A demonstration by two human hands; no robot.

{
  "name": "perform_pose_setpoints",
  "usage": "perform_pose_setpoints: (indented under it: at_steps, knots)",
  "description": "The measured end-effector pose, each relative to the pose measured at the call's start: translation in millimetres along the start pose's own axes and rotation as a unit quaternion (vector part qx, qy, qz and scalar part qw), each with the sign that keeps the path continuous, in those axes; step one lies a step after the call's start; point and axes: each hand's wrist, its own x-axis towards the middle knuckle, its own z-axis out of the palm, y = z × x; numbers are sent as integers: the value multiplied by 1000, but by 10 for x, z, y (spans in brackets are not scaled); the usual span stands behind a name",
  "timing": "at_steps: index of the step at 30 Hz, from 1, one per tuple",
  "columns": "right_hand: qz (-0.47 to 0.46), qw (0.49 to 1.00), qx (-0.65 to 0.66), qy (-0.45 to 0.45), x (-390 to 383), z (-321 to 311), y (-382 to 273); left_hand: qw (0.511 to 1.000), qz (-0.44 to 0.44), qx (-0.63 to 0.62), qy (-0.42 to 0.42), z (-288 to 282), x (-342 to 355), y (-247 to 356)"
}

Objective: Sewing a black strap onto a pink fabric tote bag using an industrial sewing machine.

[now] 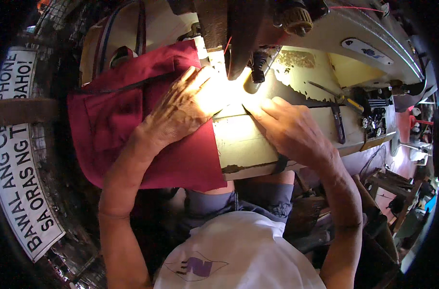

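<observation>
A dark red cloth piece (118,115) with a stitched pocket panel and a dark trim line lies at the left of the sewing machine (393,33). My left hand (178,108) rests flat on this cloth, fingers stretched toward the needle area. To the right, my right hand (296,127) has its fingers bent and pressed together near the cloth's edge beside the needle. Strong lamp glare washes out both sets of fingertips, so whatever the right fingers pinch is hidden. Red thread (227,45) runs down by the machine head.
On the worn machine table (238,139), a slim dark tool (338,123) and a yellow-handled tool (354,105) lie at right, near metal bobbins (366,123). Striped straps (141,29) lie at the back left. A printed sign (24,192) hangs at far left.
</observation>
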Motion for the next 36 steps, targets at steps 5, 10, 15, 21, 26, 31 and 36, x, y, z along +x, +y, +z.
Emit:
perform_pose_setpoints:
  at_steps: [5,10,15,21,26,31,36]
  knots:
    - [17,1000,-17,-15,56,36,-93,1000,-21,-7,11,31,-14,91]
    - [61,998,-5,1,54,67,-204,950,-211,-209,94,-61,34,646]
    - [82,996,25,17,11,92,-233,970,-186,-120,101,123,157,1026]
    - [194,973,90,88,-199,145,-376,985,-158,-22,62,129,91,820]
    - [226,954,146,130,-451,158,-471,982,-166,-44,81,117,85,765]
    - [207,962,109,141,-546,206,-496,982,-163,-34,87,126,107,774]
    - [187,976,51,103,-553,208,-490,984,-160,-31,71,83,133,789]
